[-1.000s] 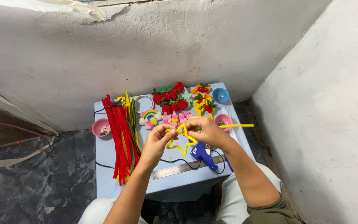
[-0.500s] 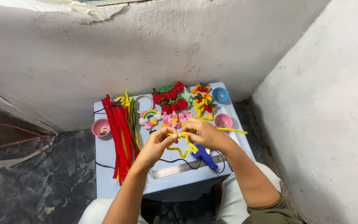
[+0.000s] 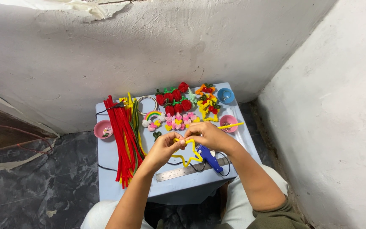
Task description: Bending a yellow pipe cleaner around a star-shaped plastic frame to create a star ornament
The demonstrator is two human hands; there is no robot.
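Both hands meet over the middle of the small blue counter (image 3: 106, 186), pinching a yellow pipe cleaner (image 3: 187, 154) bent into a zigzag, star-like outline. The left hand (image 3: 164, 148) grips its upper left bend with fingers closed; the right hand (image 3: 208, 135) closes on the top, and a free straight tail pokes out to the right past the pink bowl (image 3: 228, 122). That tail gives the long axis, running left to right, tip pointing right. To bend it well, I'd say pinch close to each corner and keep the finished points flat. A blue glue gun (image 3: 210, 157) and steel ruler (image 3: 183, 171) lie just below; red pipe cleaners (image 3: 121, 135) lie to the left.
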